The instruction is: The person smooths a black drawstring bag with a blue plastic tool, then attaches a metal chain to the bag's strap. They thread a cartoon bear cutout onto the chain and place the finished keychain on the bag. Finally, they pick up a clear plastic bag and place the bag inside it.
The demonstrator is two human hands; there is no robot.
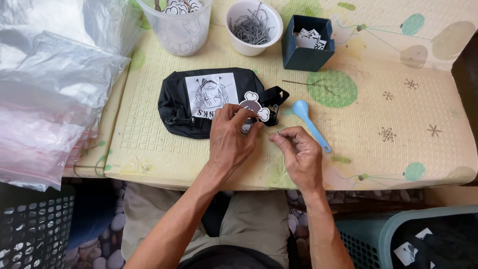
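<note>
Charm [253, 110], cartoon-shaped, pinched in left hand [230, 139] over black pouch [199, 102] | small metal hook [279, 133] gripped by right hand [298, 152] fingertips | hook not yet attached; charm tub [177, 25] far left.

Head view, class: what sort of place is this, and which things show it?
Probably a small home workshop for assembling pouches: a black pouch, a cup of metal pins and stacked clear bags.

Spoon [309, 121] right of pouch [199, 102]
</note>
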